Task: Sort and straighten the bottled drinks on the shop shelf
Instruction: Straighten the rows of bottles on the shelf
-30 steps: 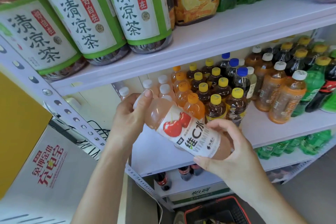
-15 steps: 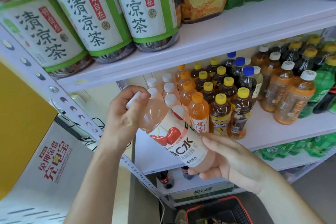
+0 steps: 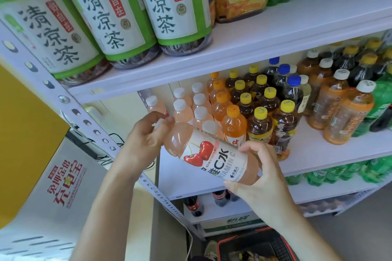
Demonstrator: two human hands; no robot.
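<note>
Lettering in red marks a white and yellow cabinet (image 3: pixel 63 186) far left of the grip. Next comes the left hand (image 3: pixel 146 140), its thumb and fingers curled round the neck and cap of a pink bottle (image 3: pixel 212 159); the cap is mostly hidden. The bottle lies tilted in the air before the shelf (image 3: pixel 331 152), cap end up-left, base down-right, with its cherry label facing the camera. The right hand (image 3: pixel 263 178) grips the base, thumb on the near side and fingers hooked over the top.

Just behind the grip stand rows of pink drinks (image 3: pixel 199 99) with white caps. To the right of the grip are orange drinks (image 3: pixel 233 125), then dark teas (image 3: pixel 261 127) with yellow caps, blue-capped bottles (image 3: pixel 293 91), amber bottles (image 3: pixel 339 99) with white caps, and green bottles (image 3: pixel 381 99) at the far edge. Above the grip, big jars (image 3: pixel 118 17) with green-edged labels line the upper board. Below the right hand sits a red-rimmed basket (image 3: pixel 254 243).
</note>
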